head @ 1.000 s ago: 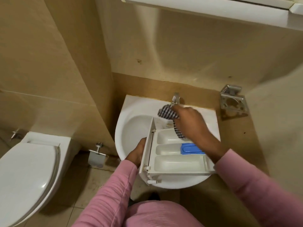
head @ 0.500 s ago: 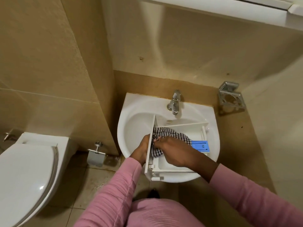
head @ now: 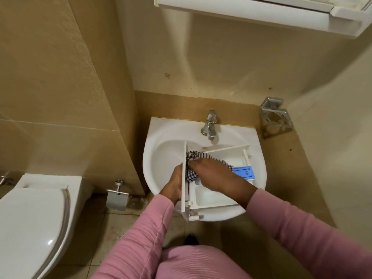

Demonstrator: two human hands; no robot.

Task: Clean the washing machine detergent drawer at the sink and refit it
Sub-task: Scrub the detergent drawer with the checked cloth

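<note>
White drawer [head: 217, 198] across sink [head: 161, 158], front panel gripped by left hand [head: 175, 186]. Right hand [head: 213, 174] clamped on checked cloth [head: 191, 175], pressed into far compartment beside panel. Seems mid-cleaning: near compartment looks clean; refitting to the machine not yet done.

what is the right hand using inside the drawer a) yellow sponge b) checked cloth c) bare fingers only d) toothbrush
b: the right hand grips a black-and-white checked cloth bunched inside the white detergent drawer, which the left hand holds by its front panel over the sink.
</note>
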